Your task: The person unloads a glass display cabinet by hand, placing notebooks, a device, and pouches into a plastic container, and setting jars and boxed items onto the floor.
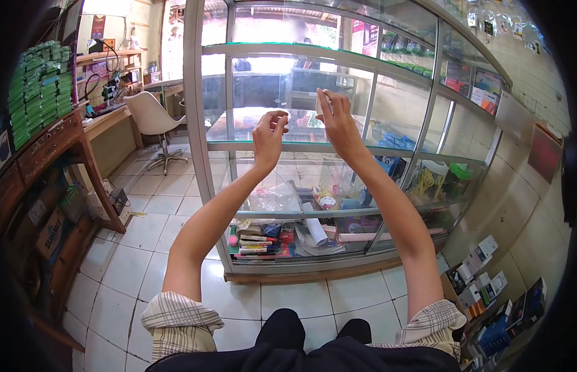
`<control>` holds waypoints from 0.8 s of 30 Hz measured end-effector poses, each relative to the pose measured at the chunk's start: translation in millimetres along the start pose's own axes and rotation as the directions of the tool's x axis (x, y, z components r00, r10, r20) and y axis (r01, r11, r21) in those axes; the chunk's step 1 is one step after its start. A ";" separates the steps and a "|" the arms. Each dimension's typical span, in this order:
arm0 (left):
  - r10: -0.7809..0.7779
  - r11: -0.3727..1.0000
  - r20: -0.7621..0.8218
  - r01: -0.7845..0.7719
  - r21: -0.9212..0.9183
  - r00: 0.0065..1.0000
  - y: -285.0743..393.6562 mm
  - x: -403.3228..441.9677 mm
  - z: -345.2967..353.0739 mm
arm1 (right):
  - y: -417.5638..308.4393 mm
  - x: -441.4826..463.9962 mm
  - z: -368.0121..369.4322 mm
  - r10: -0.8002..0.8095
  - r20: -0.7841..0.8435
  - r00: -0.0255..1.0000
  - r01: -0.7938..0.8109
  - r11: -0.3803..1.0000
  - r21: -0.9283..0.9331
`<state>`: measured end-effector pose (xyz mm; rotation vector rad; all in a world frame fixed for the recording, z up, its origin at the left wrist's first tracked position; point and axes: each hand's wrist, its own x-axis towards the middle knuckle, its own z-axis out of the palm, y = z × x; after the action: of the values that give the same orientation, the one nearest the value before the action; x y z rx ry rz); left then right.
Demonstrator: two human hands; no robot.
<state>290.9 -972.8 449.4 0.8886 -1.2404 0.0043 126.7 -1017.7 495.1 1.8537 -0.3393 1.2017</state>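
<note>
Both my hands are raised in front of a glass display cabinet (288,271) with metal frames. My left hand (268,140) is closed, thumb and fingertips pinched together; anything between them is too small to make out. Higher and to the right, my right hand (341,124) has its fingers drawn together toward the thumb. A small pale thing may sit at its fingertips, but I cannot make out what it is. A gap separates the two hands. Behind them run the middle glass shelf (239,146) and the cabinet panes.
Lower shelves hold pens (257,243), a paper roll (316,231) and a jar with a green lid (459,177). Left are a white swivel chair (153,115) and a wooden desk (93,167) with stacked green packets (43,90). Small boxes (481,279) line the right wall.
</note>
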 end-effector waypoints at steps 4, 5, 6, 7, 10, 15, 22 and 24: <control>-0.008 1.000 -0.026 0.007 -0.029 1.000 -0.9 -2.6 3.3 | 1.1 -1.7 2.8 0.004 0.012 1.000 -0.004 1.000 0.025; -0.009 0.999 -0.041 0.007 -0.041 0.999 -1.0 -3.3 4.3 | 1.4 -2.3 3.4 0.002 0.017 1.000 -0.003 1.000 0.024; -0.008 0.999 -0.056 0.005 -0.053 0.998 -2.4 -3.6 5.6 | 1.5 -2.1 3.6 -0.001 0.015 1.000 0.000 1.000 0.028; -0.010 0.998 -0.056 0.007 -0.057 0.998 -4.3 -3.6 7.0 | 2.0 -1.7 3.8 -0.003 0.013 1.000 0.002 0.999 0.032; 0.046 0.997 -0.111 -0.052 -0.049 0.993 -6.7 -3.2 10.0 | 1.7 -2.6 4.8 0.018 -0.022 1.000 -0.016 0.997 0.080; -0.005 0.998 -0.080 0.000 -0.060 0.997 -9.7 -3.1 13.8 | -11.2 -5.4 10.5 0.214 -0.012 0.977 -0.205 0.952 0.228; -0.024 0.999 -0.065 0.022 -0.037 0.998 -14.8 -18.9 17.7 | -44.3 -1.6 14.5 0.686 -0.021 0.727 -0.569 0.620 0.540; -0.099 0.994 -0.095 0.094 -0.060 0.991 -14.2 -28.4 24.1 | -43.1 -4.0 11.5 0.729 0.047 0.683 -0.617 0.541 0.572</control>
<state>267.4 -983.7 419.1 0.8892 -1.1007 -0.0635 158.6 -1002.7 467.6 2.1224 -0.7110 2.2126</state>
